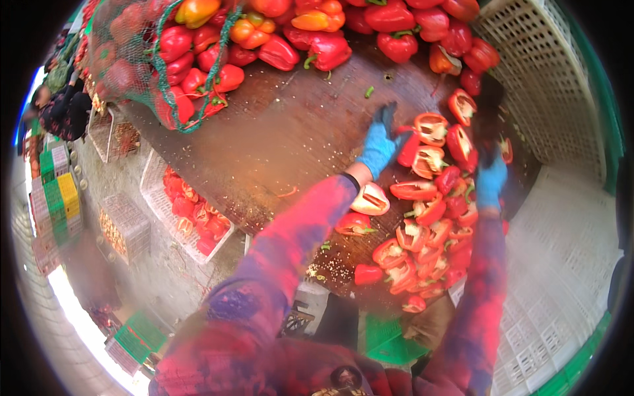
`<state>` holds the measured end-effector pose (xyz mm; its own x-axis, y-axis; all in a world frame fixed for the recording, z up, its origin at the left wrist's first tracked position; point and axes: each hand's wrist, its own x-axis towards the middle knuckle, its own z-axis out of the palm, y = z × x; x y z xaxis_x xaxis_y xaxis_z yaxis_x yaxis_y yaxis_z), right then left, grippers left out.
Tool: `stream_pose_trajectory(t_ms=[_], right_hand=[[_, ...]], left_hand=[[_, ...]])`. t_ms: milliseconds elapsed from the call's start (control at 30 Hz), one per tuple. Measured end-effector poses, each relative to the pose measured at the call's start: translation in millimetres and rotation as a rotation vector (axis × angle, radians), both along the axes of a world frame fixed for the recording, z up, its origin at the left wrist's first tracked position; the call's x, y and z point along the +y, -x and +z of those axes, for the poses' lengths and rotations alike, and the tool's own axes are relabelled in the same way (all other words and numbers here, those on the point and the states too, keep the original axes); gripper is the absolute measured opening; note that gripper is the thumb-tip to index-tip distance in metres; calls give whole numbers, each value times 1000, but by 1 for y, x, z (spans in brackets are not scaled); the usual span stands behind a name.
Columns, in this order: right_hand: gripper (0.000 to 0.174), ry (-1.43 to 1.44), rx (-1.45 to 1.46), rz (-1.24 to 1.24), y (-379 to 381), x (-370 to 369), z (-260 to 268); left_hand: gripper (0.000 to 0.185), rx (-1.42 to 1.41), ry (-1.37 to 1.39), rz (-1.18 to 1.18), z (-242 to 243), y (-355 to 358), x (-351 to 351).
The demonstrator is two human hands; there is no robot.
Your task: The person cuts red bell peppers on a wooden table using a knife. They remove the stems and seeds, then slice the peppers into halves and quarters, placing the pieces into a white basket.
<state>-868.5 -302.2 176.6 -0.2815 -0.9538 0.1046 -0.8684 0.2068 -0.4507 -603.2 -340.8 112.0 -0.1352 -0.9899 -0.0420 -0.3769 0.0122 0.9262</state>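
My left hand (382, 141), in a blue glove with dark fingers, is spread at the left edge of a group of halved red bell peppers (431, 129). Beside its thumb lies a red pepper piece (409, 149); whether they touch is unclear. My right hand (490, 173), gloved alike, reaches along the right side of the halves; its dark fingers are blurred and whatever they touch is hidden. More cut halves (400, 274) lie piled between my forearms. Two pieces, one a pale-fleshed half (371, 199), rest near my left wrist. Whole red peppers (389, 17) are heaped at the far side.
A green mesh bag (168, 99) of peppers lies on the wooden tabletop (233, 133), far left. White plastic crates (545, 89) stand along the right. A crate of pepper pieces (198, 213) sits on the floor at left. Another person (64, 111) is far left.
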Motion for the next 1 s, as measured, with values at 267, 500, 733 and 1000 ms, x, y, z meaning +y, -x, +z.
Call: stream_pose_trajectory(t_ms=[267, 500, 733, 1000], right_hand=[[30, -523, -430, -27, -95, 192, 37], [20, -568, -460, 323, -301, 215, -18], [27, -570, -366, -14, -273, 188, -62], [31, -454, -200, -190, -210, 191, -32]], left_hand=[[114, -457, 8, 556, 51, -115, -212], [86, -314, -34, 426, 52, -131, -204], [80, -304, 128, 105, 61, -152, -97], [82, -555, -110, -390, 28, -136, 83]])
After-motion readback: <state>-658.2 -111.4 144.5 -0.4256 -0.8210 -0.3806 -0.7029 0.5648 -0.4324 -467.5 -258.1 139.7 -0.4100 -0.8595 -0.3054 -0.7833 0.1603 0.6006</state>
